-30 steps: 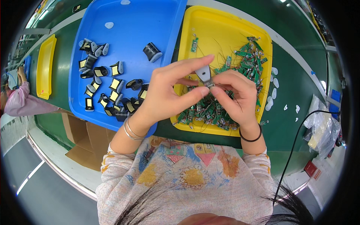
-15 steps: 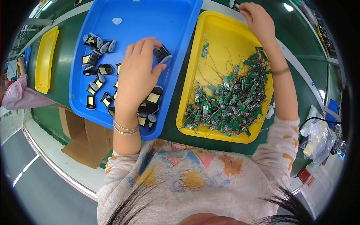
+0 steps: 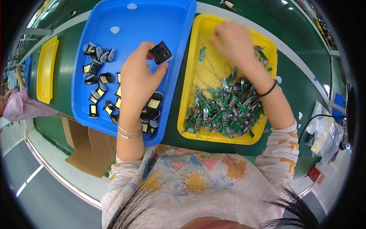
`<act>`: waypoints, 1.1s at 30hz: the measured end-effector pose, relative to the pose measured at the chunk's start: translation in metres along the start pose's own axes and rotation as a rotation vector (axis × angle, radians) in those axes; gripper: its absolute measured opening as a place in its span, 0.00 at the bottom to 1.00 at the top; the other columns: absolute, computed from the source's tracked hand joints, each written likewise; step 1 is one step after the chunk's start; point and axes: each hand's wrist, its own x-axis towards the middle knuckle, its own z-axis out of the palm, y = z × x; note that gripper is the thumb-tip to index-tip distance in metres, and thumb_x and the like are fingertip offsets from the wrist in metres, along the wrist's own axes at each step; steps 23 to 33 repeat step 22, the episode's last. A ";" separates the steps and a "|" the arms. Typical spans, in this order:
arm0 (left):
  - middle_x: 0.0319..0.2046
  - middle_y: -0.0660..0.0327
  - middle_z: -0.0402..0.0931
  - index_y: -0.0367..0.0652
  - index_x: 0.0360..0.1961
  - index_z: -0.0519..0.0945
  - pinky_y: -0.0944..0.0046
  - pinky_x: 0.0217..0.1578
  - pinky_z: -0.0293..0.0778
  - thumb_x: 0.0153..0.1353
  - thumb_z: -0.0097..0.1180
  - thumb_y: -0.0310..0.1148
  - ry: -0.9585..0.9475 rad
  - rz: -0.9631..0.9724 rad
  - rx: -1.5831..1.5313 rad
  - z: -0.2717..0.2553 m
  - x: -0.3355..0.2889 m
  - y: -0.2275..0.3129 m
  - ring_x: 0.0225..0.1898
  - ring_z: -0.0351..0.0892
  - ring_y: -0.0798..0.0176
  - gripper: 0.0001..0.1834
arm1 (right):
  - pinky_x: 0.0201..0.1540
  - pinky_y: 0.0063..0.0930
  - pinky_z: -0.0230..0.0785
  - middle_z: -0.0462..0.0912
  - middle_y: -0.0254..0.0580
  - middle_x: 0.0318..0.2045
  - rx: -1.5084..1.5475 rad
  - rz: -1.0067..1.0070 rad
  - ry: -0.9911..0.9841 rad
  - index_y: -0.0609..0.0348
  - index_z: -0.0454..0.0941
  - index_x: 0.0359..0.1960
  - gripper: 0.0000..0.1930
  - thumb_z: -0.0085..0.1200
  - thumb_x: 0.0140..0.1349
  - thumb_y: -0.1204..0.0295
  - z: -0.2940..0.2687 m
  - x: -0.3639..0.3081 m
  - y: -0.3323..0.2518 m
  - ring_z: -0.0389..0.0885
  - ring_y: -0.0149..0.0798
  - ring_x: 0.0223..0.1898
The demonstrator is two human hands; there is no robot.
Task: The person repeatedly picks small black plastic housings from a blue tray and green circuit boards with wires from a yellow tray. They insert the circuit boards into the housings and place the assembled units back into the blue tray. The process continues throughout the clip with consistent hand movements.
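My left hand [image 3: 139, 78] is closed on a black plastic housing [image 3: 161, 52] with a pale grey edge, pinched between thumb and fingers above the blue tray [image 3: 152, 15]. Beneath and left of that hand, several similar black housings [image 3: 106, 78] with cream pads and grey caps lie in the tray. My right hand [image 3: 232, 42] is over the upper part of the yellow tray [image 3: 194, 34], near a lone green circuit board [image 3: 202, 54]. Motion blurs its curled fingers, so whether they hold anything is unclear. A heap of wired green circuit boards [image 3: 225, 108] fills that tray's near part.
A black part with a cream pad [image 3: 228, 4] lies beyond the yellow tray on the green surface. Another yellow tray [image 3: 47, 70] stands at far left, near a person in pink [image 3: 24, 103]. A cardboard box [image 3: 89, 147] sits below; plastic bags [image 3: 324, 133] lie at right.
My right hand has come back from beyond the yellow tray to above it, leaving a black part on the far surface. My left hand still holds the housing, now turned to another face.
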 end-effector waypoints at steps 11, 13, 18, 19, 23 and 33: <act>0.32 0.62 0.74 0.39 0.41 0.72 0.76 0.25 0.69 0.42 0.59 0.18 0.094 0.050 -0.444 -0.003 -0.006 0.020 0.31 0.70 0.72 0.21 | 0.38 0.39 0.65 0.76 0.45 0.34 0.084 0.212 -0.246 0.62 0.75 0.33 0.14 0.53 0.49 0.66 -0.007 -0.023 -0.063 0.75 0.44 0.38; 0.34 0.61 0.73 0.39 0.43 0.72 0.77 0.25 0.70 0.42 0.58 0.17 0.067 0.043 -0.448 -0.004 -0.008 0.024 0.33 0.70 0.72 0.23 | 0.38 0.39 0.65 0.76 0.45 0.34 0.136 0.220 -0.218 0.62 0.75 0.33 0.13 0.53 0.47 0.68 -0.009 -0.029 -0.063 0.75 0.43 0.38; 0.30 0.59 0.74 0.38 0.41 0.72 0.72 0.28 0.74 0.41 0.59 0.20 0.010 0.133 -0.500 -0.004 -0.010 0.025 0.32 0.74 0.67 0.21 | 0.36 0.37 0.68 0.77 0.47 0.28 0.240 0.283 -0.258 0.61 0.74 0.29 0.10 0.53 0.44 0.70 -0.010 -0.032 -0.053 0.77 0.44 0.34; 0.31 0.59 0.74 0.38 0.41 0.72 0.71 0.30 0.75 0.42 0.59 0.21 -0.010 0.180 -0.519 -0.001 -0.010 0.019 0.33 0.74 0.66 0.21 | 0.35 0.35 0.69 0.77 0.48 0.25 0.263 0.288 -0.254 0.60 0.74 0.27 0.08 0.52 0.44 0.72 -0.012 -0.032 -0.051 0.78 0.44 0.32; 0.34 0.61 0.75 0.40 0.41 0.73 0.68 0.38 0.74 0.43 0.61 0.24 -0.120 0.133 -0.671 -0.002 -0.012 0.017 0.33 0.75 0.63 0.21 | 0.39 0.35 0.70 0.79 0.49 0.30 0.663 0.371 0.057 0.57 0.75 0.31 0.10 0.55 0.45 0.70 -0.023 -0.037 -0.043 0.79 0.42 0.37; 0.34 0.61 0.75 0.40 0.41 0.73 0.68 0.38 0.74 0.43 0.61 0.24 -0.120 0.133 -0.671 -0.002 -0.012 0.017 0.33 0.75 0.63 0.21 | 0.39 0.35 0.70 0.79 0.49 0.30 0.663 0.371 0.057 0.57 0.75 0.31 0.10 0.55 0.45 0.70 -0.023 -0.037 -0.043 0.79 0.42 0.37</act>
